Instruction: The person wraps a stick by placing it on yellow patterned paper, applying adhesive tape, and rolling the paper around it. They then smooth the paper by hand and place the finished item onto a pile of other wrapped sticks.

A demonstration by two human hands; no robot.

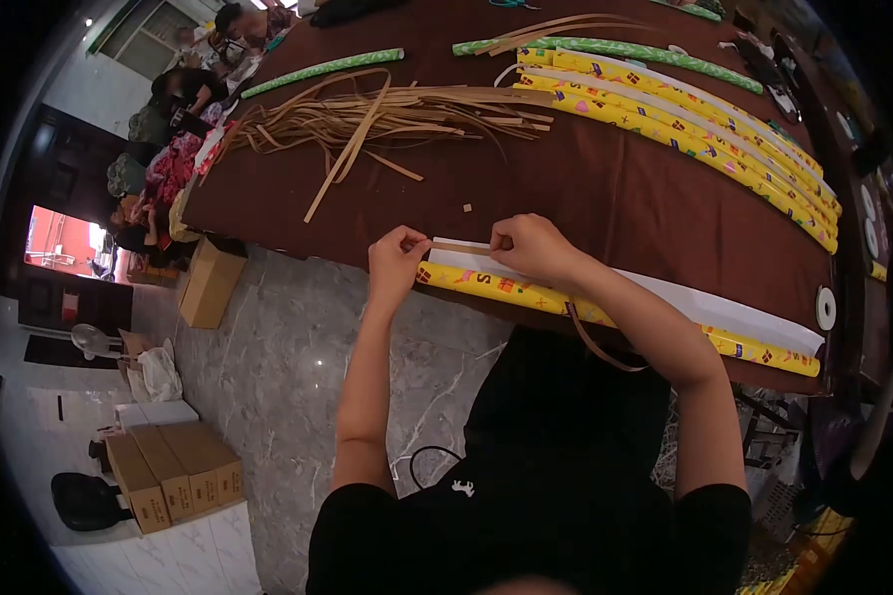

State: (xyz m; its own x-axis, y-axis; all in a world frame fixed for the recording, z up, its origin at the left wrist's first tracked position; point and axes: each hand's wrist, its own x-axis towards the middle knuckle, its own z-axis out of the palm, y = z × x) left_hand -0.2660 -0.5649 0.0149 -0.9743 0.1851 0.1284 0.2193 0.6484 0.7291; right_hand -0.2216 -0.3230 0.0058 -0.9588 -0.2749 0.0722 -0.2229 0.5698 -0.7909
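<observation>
A brown strip is stretched between my two hands over the white inner edge of a yellow patterned paper roll. My left hand pinches the strip at the roll's left end. Fingers curled, my right hand grips it a little further right. The strip's loose tail hangs below my right forearm, in front of the table edge. The roll lies along the near edge of the brown table, with its white side partly unrolled.
A pile of brown strips lies further back. Several yellow rolls and green rolls are beyond. A white tape spool stands at the right edge. Cardboard boxes are on the floor. People sit at the far left.
</observation>
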